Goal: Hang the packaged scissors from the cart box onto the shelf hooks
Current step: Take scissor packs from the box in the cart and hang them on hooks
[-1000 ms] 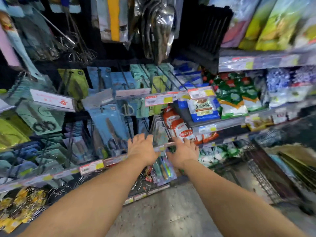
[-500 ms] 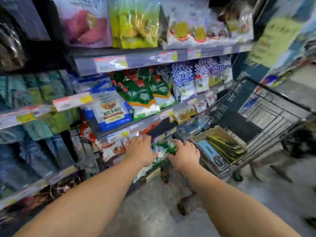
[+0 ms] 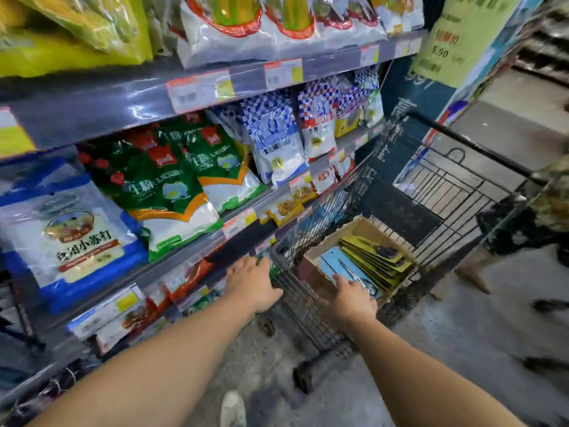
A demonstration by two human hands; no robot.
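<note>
A cardboard box (image 3: 351, 231) sits in the wire shopping cart (image 3: 443, 192) and holds packaged scissors: a blue pack (image 3: 341, 265) in front and several yellow-green packs (image 3: 374, 257) leaning behind it. My right hand (image 3: 351, 298) reaches over the cart's near rim with its fingers spread, just at the blue pack's lower edge; whether it touches the pack is unclear. My left hand (image 3: 251, 280) hovers with relaxed fingers beside the cart's left corner, in front of the low shelf, and holds nothing. The shelf hooks are out of view.
Shelves (image 3: 154, 100) on the left carry bags of baking soda, starch and snacks behind price strips. A green price sign (image 3: 458, 38) hangs at the upper right. Another person's leg and shoe (image 3: 474, 272) stand just right of the cart. Concrete floor lies below.
The view swung right from the hook wall of hanging scissors to the cart. Both hands left the hooks; the right one now reaches into the box.
</note>
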